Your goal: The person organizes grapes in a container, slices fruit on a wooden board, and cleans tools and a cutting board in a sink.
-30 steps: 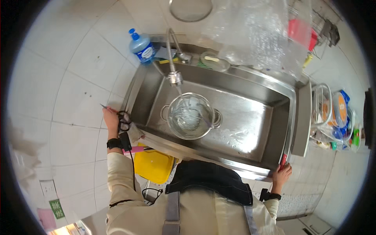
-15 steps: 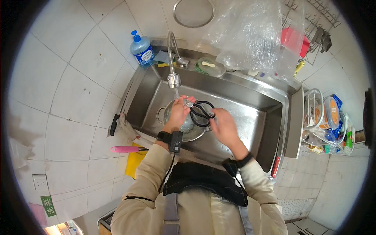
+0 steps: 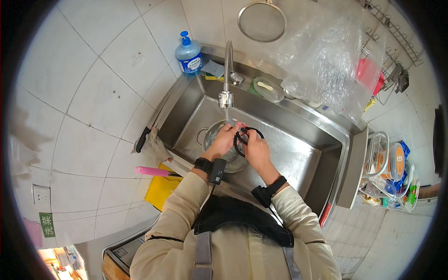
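Over the sink [image 3: 298, 154] I hold a pair of scissors with black loop handles [image 3: 236, 146] in both hands. My left hand [image 3: 223, 141] is closed round the metal end, right below the faucet head [image 3: 226, 99], from which a thin stream of water falls. The fingers of my right hand [image 3: 257, 150] are closed on the black loops. Underneath, a round metal pot [image 3: 235, 165] with side handles stands in the sink, partly hidden by my hands. The blades are mostly covered by my left fingers.
A blue pump bottle [image 3: 189, 56] stands at the sink's back left corner. A cloth [image 3: 156, 147] and a pink-handled tool [image 3: 151, 171] lie by the left edge. Clear plastic bags [image 3: 322, 60] hang behind, beside a round strainer [image 3: 262, 22]. A rack [image 3: 389, 163] is at right.
My right hand has come in and closed on the black loops, which were partly free of it before. Both hands are nearer each other. The whole view has shifted.
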Tool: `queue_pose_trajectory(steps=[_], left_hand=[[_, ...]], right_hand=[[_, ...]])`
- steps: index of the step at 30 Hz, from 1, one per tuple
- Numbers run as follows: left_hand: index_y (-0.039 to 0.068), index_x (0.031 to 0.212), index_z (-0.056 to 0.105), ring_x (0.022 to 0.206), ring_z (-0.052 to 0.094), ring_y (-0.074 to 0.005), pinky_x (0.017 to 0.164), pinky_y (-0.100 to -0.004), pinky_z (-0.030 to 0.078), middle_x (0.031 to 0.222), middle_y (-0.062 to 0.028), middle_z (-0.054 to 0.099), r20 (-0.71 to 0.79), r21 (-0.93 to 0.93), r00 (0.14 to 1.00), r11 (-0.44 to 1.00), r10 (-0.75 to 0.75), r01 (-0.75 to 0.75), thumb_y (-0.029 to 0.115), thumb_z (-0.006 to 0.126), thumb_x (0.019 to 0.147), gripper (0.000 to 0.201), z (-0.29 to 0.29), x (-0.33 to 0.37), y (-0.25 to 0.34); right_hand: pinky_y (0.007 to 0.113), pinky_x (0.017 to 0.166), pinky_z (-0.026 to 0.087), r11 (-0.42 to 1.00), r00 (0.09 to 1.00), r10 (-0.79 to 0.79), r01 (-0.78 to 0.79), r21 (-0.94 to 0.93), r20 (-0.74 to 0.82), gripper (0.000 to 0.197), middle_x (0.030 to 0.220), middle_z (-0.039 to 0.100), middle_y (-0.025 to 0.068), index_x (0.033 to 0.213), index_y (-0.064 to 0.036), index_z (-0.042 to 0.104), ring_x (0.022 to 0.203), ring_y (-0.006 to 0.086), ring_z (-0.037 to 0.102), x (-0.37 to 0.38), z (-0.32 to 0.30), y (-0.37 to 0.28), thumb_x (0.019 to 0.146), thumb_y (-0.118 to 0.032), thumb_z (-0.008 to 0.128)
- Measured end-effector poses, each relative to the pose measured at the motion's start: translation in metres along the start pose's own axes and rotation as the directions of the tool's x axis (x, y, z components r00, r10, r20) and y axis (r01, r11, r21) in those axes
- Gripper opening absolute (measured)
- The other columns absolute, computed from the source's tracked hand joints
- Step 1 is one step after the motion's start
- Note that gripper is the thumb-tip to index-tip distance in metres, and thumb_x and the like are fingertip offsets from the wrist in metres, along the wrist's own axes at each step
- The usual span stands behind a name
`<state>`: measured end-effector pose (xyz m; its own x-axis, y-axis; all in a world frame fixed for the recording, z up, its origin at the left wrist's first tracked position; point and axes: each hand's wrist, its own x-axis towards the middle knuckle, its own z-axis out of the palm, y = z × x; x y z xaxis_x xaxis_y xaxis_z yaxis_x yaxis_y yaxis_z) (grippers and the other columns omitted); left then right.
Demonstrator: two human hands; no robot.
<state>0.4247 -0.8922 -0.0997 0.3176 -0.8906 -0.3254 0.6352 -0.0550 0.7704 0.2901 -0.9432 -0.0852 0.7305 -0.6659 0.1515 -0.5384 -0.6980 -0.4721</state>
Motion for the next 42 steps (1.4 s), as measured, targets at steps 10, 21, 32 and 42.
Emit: queue_pose_trajectory(steps=[10, 21, 32, 42], left_hand=[[-0.005, 0.110, 0.039, 0.104, 0.052, -0.0253, 0.081, -0.0340, 0.045, 0.109, -0.0199, 0.052, -0.173, -0.121, 0.981, 0.987, 0.084, -0.106, 0.021, 0.031, 0.094, 0.032, -0.001, 0.030, 0.019], [0.004, 0.101, 0.049, 0.088, 0.055, -0.0208, 0.077, -0.0308, 0.045, 0.101, -0.0138, 0.056, 0.025, -0.152, 0.998, 0.986, -0.066, 0.069, 0.024, 0.033, 0.094, 0.027, -0.014, 0.007, -0.008], [-0.006, 0.106, 0.041, 0.099, 0.054, -0.0278, 0.086, -0.0374, 0.045, 0.107, -0.0200, 0.052, -0.253, -0.303, 0.966, 0.945, 0.047, -0.125, 0.025, 0.032, 0.094, 0.034, -0.019, 0.025, 0.015], [-0.002, 0.108, 0.049, 0.100, 0.054, -0.0223, 0.086, -0.0323, 0.044, 0.107, -0.0141, 0.056, 0.030, -0.103, 1.000, 0.995, -0.005, 0.008, 0.023, 0.047, 0.089, 0.031, -0.011, 0.003, 0.005]], right_hand=[[0.038, 0.064, 0.045, 0.996, 0.996, -0.054, 0.048, -0.077, -0.071, 0.051, 0.089, 0.058, 0.0172, 0.110, -0.0011, 0.039, 0.073, 0.0332, 0.057, -0.003, -0.007, -0.005, 0.067, -0.012, 0.065], [0.030, 0.061, 0.046, 0.954, 0.976, -0.185, 0.150, -0.260, -0.113, 0.029, 0.077, 0.057, 0.0102, 0.099, -0.0003, 0.049, 0.065, 0.0226, 0.059, -0.007, -0.002, -0.003, 0.071, -0.008, 0.052], [0.030, 0.064, 0.044, 0.943, 0.953, -0.261, 0.218, -0.252, -0.152, 0.034, 0.081, 0.056, 0.0108, 0.104, 0.0002, 0.048, 0.071, 0.0223, 0.058, -0.018, -0.008, -0.009, 0.071, -0.008, 0.052], [0.037, 0.067, 0.041, 0.970, 0.957, -0.223, 0.197, -0.144, -0.186, 0.053, 0.089, 0.054, 0.0144, 0.110, -0.0009, 0.044, 0.073, 0.0293, 0.054, -0.025, -0.034, -0.016, 0.066, -0.016, 0.067]])
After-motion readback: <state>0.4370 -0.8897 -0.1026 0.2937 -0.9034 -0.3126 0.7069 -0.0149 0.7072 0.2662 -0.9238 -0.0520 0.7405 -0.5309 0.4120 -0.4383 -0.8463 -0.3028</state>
